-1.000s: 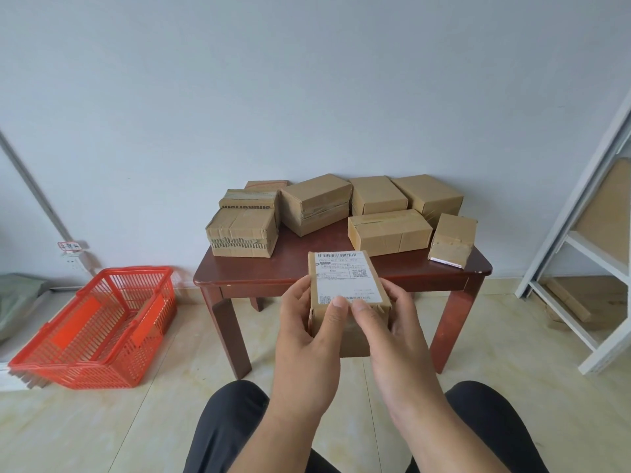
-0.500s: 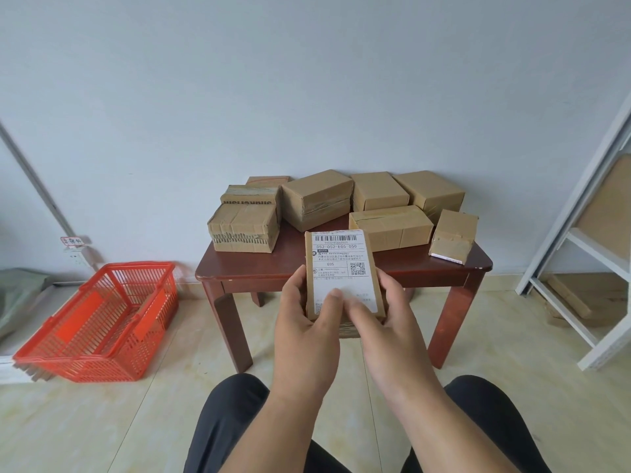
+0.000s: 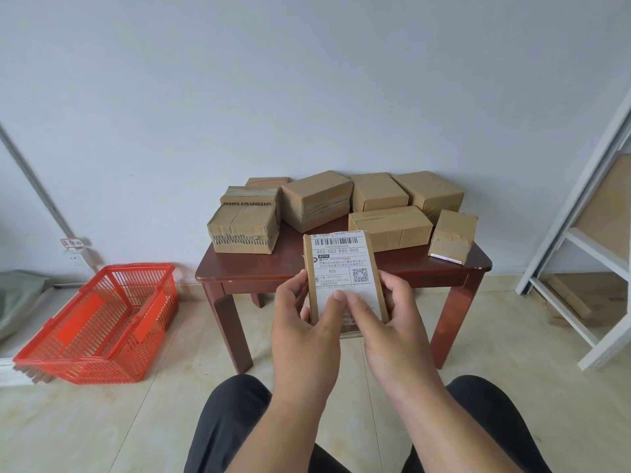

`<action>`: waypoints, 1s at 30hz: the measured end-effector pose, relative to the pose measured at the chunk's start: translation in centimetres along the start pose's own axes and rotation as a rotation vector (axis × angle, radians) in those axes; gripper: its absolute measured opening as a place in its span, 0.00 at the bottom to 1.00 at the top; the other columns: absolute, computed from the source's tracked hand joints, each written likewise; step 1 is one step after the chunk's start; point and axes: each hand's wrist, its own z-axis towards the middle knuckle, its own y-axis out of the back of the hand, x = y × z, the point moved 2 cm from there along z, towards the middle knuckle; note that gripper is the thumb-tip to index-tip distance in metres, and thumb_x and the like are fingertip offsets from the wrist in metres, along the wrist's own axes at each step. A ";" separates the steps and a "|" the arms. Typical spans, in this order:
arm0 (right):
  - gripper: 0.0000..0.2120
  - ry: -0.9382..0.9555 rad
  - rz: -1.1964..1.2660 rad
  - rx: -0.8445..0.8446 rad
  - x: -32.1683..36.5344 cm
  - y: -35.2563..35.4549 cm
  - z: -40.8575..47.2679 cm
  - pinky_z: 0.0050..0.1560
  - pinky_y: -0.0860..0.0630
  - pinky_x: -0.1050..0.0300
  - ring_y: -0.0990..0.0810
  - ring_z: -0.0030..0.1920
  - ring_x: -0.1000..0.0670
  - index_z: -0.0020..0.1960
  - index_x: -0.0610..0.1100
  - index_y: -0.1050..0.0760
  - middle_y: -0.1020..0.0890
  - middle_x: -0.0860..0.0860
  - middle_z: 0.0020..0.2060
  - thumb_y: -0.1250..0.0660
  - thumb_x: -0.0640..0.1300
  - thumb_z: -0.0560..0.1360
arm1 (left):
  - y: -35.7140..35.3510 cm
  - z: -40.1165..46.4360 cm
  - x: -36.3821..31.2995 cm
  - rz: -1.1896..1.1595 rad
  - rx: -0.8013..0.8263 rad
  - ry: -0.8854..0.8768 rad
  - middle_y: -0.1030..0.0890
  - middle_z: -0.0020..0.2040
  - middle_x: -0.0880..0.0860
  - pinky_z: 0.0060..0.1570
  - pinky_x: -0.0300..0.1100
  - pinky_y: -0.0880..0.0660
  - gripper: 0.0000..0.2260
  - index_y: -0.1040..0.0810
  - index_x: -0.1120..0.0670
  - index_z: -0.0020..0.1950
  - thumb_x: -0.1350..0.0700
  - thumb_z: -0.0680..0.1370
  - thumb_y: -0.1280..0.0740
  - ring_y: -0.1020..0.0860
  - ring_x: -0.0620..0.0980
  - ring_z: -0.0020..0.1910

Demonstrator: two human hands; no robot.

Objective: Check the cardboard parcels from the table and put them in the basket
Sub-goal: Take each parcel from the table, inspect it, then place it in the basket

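Observation:
I hold a small cardboard parcel (image 3: pixel 341 268) in front of me, its white shipping label with a barcode facing me. My left hand (image 3: pixel 304 322) grips its left side, thumb on the label. My right hand (image 3: pixel 392 322) grips its right side, thumb also on the label. Behind it, several more cardboard parcels (image 3: pixel 389 227) lie on a dark red wooden table (image 3: pixel 239 271). A red plastic basket (image 3: pixel 99 322) stands on the floor to the left of the table, with nothing visible inside.
A white metal shelf rack (image 3: pixel 580 254) stands at the right, cardboard on its lower level. The wall is just behind the table. A wall socket (image 3: pixel 76 257) sits left of the basket. My knees in dark trousers (image 3: pixel 232 425) are at the bottom.
The parcel has been tilted up and raised slightly, so its label now faces me more squarely. Both hands keep their grip. The view has shifted a little.

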 end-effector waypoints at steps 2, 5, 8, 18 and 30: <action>0.21 0.005 0.017 0.000 -0.2 0.0 -0.3 0.47 0.20 0.69 0.15 0.54 0.63 0.68 0.56 0.27 0.14 0.62 0.57 0.26 0.51 0.78 | 0.1 0.3 0.0 0.011 -0.019 -0.013 0.16 0.56 0.45 0.44 0.29 0.21 0.15 0.24 0.53 0.64 0.64 0.80 0.27 0.17 0.33 0.52; 0.21 0.003 0.011 -0.005 -0.3 0.1 -0.4 0.47 0.18 0.67 0.15 0.54 0.62 0.67 0.57 0.27 0.14 0.63 0.56 0.26 0.53 0.77 | 0.0 0.2 0.1 0.016 -0.014 -0.028 0.17 0.58 0.46 0.43 0.30 0.21 0.15 0.25 0.54 0.63 0.64 0.79 0.26 0.18 0.30 0.51; 0.19 -0.007 -0.005 -0.026 -0.5 0.2 0.0 0.46 0.17 0.63 0.14 0.54 0.61 0.66 0.57 0.27 0.14 0.63 0.54 0.26 0.53 0.78 | -0.1 -0.2 0.3 0.001 0.002 -0.035 0.17 0.58 0.46 0.43 0.30 0.20 0.16 0.25 0.55 0.64 0.64 0.79 0.26 0.19 0.28 0.52; 0.21 -0.004 0.042 -0.024 -0.7 -0.2 -0.4 0.43 0.16 0.63 0.13 0.51 0.60 0.63 0.54 0.28 0.14 0.59 0.56 0.25 0.55 0.75 | 0.4 1.2 0.7 0.092 -0.050 -0.078 0.22 0.65 0.40 0.64 0.52 0.19 0.23 0.24 0.45 0.73 0.52 0.79 0.24 0.21 0.35 0.62; 0.20 0.040 -0.016 -0.021 0.0 0.3 0.0 0.40 0.19 0.68 0.17 0.51 0.67 0.69 0.63 0.27 0.16 0.62 0.57 0.29 0.56 0.79 | 0.2 0.4 0.6 0.011 0.006 0.020 0.16 0.59 0.40 0.51 0.59 0.15 0.17 0.23 0.40 0.65 0.53 0.79 0.24 0.14 0.47 0.56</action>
